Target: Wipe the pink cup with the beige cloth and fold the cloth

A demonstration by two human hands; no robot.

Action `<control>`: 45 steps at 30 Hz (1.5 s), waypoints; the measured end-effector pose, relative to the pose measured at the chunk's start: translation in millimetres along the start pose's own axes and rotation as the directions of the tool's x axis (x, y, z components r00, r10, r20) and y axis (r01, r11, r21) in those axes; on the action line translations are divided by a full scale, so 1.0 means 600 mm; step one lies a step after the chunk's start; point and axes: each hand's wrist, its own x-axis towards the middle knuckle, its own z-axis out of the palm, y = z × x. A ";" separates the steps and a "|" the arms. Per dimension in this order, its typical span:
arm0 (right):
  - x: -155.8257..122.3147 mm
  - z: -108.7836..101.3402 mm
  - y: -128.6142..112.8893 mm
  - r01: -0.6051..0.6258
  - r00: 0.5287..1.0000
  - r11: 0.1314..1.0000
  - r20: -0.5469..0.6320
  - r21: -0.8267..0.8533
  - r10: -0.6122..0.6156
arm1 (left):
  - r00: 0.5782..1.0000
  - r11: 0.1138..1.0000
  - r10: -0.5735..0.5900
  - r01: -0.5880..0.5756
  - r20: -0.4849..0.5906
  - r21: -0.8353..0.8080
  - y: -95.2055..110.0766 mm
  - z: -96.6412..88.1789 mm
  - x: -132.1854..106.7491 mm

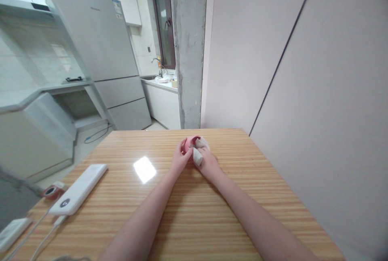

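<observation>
Both arms reach out over the wooden table (pixel 188 212) toward its far edge. A small pink cup-like object (pixel 188 144) lies tilted there, its opening partly hidden. My left hand (pixel 181 156) is wrapped round its left side, thumb along the front. In my right hand (pixel 208 162) is a crumpled whitish cloth or tissue (pixel 198 156), pressed against the opening of the pink object. Some of the right fingers are hidden behind the cloth, so how far they reach inside cannot be seen.
A white power bank (pixel 80 190) with a cable lies on the table's left side, near a reddish round item (pixel 53 192) and a white power strip (pixel 13 232). Beyond stand a grey fridge (pixel 91 30), a concrete pillar (pixel 190 51) and a sink counter (pixel 162 103). A pale wall panel (pixel 318 111) borders the right.
</observation>
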 end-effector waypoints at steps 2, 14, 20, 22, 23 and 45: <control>-0.002 0.008 0.001 -0.016 1.000 0.999 -0.010 0.040 0.016 | 0.998 0.992 -0.061 0.059 -0.008 -0.107 -0.005 0.013 -0.007; 0.007 0.011 0.007 0.195 0.980 0.958 -0.081 0.210 -0.182 | 0.995 1.000 0.020 -0.020 -0.102 0.003 0.015 0.023 -0.030; 0.014 0.007 0.026 0.220 0.975 0.974 0.011 0.053 -0.220 | 0.990 0.963 0.132 -0.141 0.055 0.231 0.038 -0.018 -0.022; 0.012 0.007 0.027 0.207 0.978 0.978 0.036 -0.028 -0.206 | 0.987 0.942 0.140 -0.156 0.073 0.298 0.043 -0.024 -0.020; 0.011 0.007 0.026 0.194 0.981 0.979 0.033 -0.054 -0.193 | 0.988 0.940 0.138 -0.151 0.065 0.305 0.045 -0.023 -0.021; 0.009 0.039 0.031 0.140 0.987 0.963 -0.113 0.229 -0.117 | 0.989 0.962 0.151 -0.145 -0.007 0.233 0.031 0.009 -0.034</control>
